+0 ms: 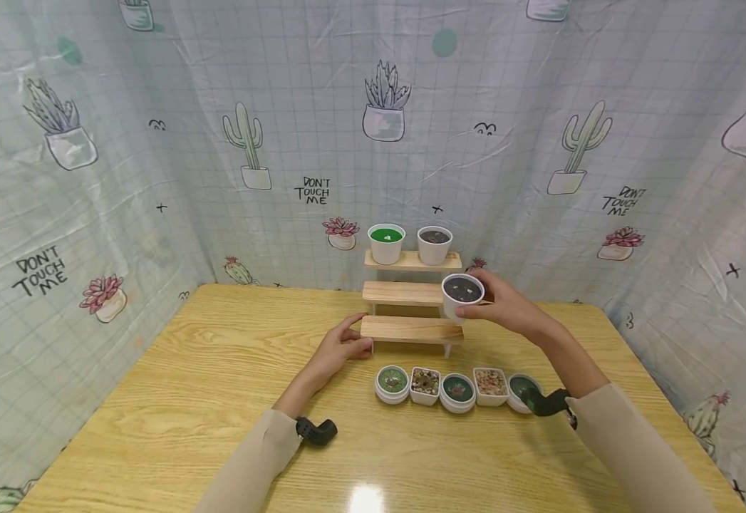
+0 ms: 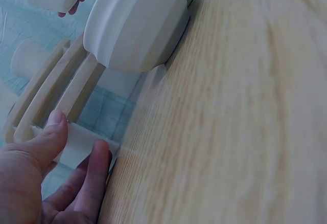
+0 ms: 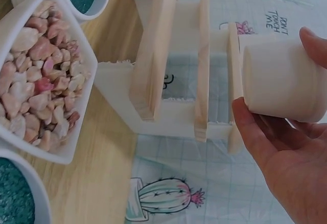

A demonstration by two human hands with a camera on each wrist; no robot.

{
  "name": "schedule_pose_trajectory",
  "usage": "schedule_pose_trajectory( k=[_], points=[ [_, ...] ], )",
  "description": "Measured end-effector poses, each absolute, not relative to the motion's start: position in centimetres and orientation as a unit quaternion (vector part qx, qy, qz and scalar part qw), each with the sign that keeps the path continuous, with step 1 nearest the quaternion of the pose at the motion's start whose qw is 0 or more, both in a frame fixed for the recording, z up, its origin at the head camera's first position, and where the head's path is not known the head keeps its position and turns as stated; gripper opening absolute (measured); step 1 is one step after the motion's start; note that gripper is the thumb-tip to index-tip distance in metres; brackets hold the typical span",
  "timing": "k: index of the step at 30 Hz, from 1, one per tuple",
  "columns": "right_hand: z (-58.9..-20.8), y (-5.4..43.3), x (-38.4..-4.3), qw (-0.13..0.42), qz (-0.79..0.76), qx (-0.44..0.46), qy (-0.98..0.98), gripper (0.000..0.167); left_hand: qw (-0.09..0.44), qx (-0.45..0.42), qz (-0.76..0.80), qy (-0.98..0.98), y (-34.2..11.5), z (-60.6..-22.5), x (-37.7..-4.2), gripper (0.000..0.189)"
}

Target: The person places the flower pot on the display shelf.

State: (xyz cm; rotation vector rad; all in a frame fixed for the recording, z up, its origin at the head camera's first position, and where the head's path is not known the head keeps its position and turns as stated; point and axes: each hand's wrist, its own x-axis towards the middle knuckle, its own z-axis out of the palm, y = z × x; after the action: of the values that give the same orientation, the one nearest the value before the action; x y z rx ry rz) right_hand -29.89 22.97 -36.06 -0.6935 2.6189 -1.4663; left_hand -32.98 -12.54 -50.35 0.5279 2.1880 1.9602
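Observation:
My right hand (image 1: pixel 506 303) grips a white round pot (image 1: pixel 461 291) with dark filling, thumb and fingers around its sides. The pot is held upright at the right end of a three-step wooden plant stand (image 1: pixel 411 329), off the shelves as the right wrist view shows. At the stand's left end, my left hand (image 1: pixel 339 347) holds the lowest step and its white side panel (image 2: pixel 82 142) between thumb and fingers. On the top step stand a white pot with green filling (image 1: pixel 386 246) and one with dark grey filling (image 1: pixel 434 247).
In front of the stand is a row of small white pots: a green-filled round one (image 1: pixel 392 385), square ones with pebbles (image 1: pixel 425 385) and pink stones (image 1: pixel 491 385), and dark green round ones (image 1: pixel 457 392). A cactus-print curtain (image 1: pixel 308 128) hangs behind the wooden table (image 1: pixel 174 420).

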Motion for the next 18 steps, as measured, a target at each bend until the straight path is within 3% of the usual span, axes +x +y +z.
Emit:
schedule_pose_trajectory(
  k=[18],
  points=[
    [-35.6, 21.8, -31.1, 0.038, -0.481, -0.227, 0.846, 0.068, 0.083, 0.176, 0.656, 0.729, -12.6, -50.4, -33.0, 0.073]
  ],
)
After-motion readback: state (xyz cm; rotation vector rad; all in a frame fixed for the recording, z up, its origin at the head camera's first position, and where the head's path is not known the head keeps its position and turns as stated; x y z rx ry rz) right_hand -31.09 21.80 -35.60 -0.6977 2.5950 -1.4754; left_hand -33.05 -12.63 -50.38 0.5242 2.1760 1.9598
